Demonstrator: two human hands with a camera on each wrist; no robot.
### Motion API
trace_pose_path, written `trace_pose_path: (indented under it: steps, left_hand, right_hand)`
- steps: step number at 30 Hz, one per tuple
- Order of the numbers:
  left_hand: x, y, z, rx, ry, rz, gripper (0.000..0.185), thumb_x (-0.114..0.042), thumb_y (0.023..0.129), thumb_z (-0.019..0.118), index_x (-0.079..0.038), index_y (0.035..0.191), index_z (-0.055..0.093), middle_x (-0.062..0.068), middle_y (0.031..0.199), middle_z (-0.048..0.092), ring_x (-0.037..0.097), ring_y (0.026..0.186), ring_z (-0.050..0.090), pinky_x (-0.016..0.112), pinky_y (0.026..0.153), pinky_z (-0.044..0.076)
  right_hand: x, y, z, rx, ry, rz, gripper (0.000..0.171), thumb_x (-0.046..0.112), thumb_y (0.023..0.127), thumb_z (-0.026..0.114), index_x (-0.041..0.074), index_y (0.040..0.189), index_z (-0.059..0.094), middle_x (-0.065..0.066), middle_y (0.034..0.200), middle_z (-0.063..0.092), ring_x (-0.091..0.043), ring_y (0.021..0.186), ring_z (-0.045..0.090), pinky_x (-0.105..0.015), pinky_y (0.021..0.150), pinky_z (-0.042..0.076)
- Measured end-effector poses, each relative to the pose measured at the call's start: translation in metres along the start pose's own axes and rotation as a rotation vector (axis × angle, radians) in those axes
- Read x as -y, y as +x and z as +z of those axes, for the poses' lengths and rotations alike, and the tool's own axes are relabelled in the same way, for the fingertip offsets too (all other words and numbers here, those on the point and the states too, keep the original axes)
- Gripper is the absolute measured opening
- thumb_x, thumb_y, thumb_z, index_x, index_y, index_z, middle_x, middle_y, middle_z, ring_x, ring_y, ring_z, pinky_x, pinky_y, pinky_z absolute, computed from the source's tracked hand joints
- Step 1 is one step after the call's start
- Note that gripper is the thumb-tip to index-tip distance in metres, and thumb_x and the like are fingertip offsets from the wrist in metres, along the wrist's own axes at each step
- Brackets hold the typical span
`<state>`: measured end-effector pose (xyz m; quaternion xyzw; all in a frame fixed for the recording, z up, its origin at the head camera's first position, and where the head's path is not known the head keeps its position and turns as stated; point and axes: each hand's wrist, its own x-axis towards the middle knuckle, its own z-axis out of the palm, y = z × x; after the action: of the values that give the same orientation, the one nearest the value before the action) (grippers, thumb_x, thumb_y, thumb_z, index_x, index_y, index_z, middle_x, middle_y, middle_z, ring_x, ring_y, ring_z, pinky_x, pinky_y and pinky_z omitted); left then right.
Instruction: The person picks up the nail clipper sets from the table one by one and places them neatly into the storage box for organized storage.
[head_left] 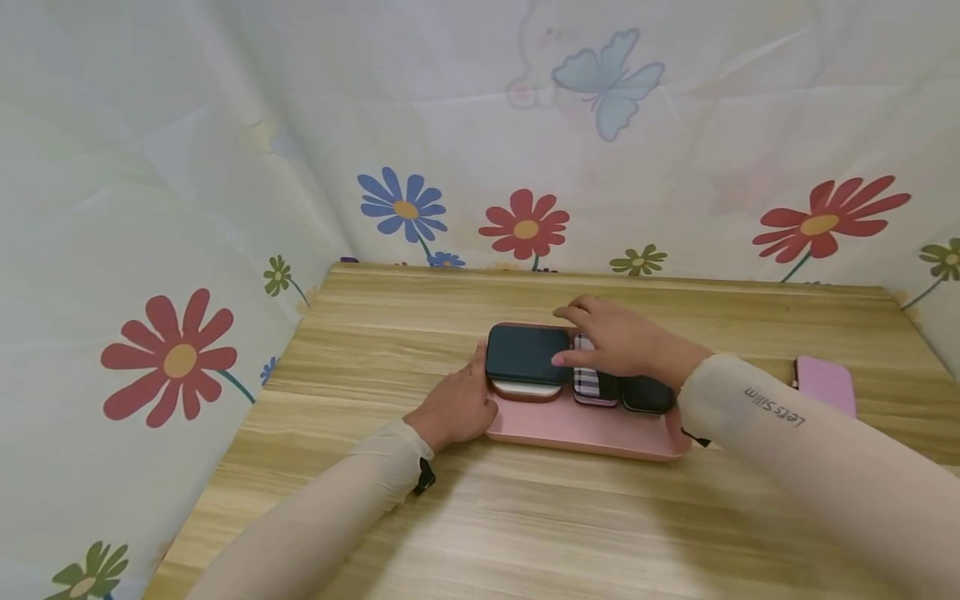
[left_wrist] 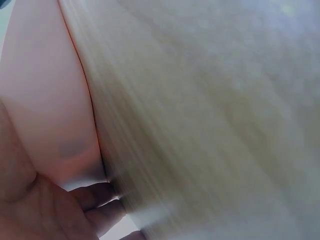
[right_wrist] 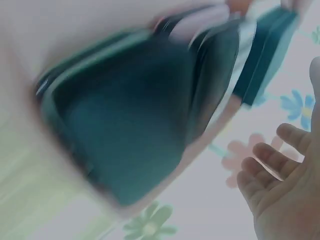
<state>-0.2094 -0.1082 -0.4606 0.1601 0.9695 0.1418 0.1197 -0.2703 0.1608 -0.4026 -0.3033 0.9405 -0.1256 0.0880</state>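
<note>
A shallow pink tray (head_left: 585, 429) lies on the wooden table, holding several small zip-style cases. At its left end a dark teal case (head_left: 528, 354) rests on a white-and-brown item (head_left: 527, 392). Beside these stand a plaid case (head_left: 587, 383) and a dark case (head_left: 647, 395). My left hand (head_left: 453, 404) holds the tray's left front corner, thumb at the front and fingers along the side. My right hand (head_left: 618, 337) is over the plaid case, fingers spread and the thumb near the teal case's right edge. In the right wrist view this hand (right_wrist: 285, 185) grips nothing.
A pink case (head_left: 827, 385) lies on the table to the right of the tray, partly behind my right sleeve. A flower-print sheet (head_left: 450, 125) hangs behind the table (head_left: 405, 308) and along its left side.
</note>
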Motion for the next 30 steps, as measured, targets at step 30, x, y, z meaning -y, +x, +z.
trace_pose_path:
  steps: [30]
  left_hand:
    - [0.003,0.003,0.007,-0.028,-0.010,0.020,0.084,-0.027,0.095,0.045,0.002,0.159,-0.002,0.019,0.157,0.038,0.030,0.138,0.047,0.044,0.112,0.040]
  right_hand:
    - [-0.178,-0.159,-0.006,0.010,-0.117,0.419,0.099,0.066,0.092,0.055,-0.018,0.141,0.036,-0.050,0.133,0.038,-0.065,0.120,0.040,-0.074,0.098,0.035]
